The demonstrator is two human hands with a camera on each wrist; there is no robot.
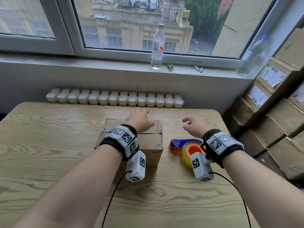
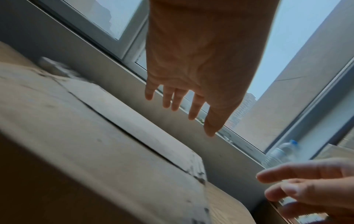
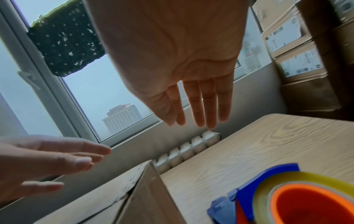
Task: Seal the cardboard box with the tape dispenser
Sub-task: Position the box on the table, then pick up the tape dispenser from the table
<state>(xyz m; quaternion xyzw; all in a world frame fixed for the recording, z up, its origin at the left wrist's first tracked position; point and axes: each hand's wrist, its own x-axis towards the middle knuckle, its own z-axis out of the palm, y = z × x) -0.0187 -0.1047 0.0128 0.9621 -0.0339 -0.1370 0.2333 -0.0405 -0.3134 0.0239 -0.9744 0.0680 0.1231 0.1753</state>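
Note:
A brown cardboard box [image 1: 148,143] stands on the wooden table [image 1: 49,129], its top flaps folded down with a seam between them [image 2: 114,125]. My left hand [image 1: 139,120] hovers over the box's far top edge, fingers straight and holding nothing [image 2: 182,97]. To the right of the box lies a tape dispenser [image 1: 185,148] with a blue body, orange core and yellowish tape roll [image 3: 298,197]. My right hand [image 1: 194,124] floats above the table beyond the dispenser, fingers straight and empty [image 3: 195,103].
A white radiator [image 1: 115,98] runs behind the table. Two plastic bottles [image 1: 157,46] [image 1: 253,55] stand on the windowsill. Stacked labelled cartons [image 1: 276,102] crowd the right side. The table edge nearest me lies below my forearms.

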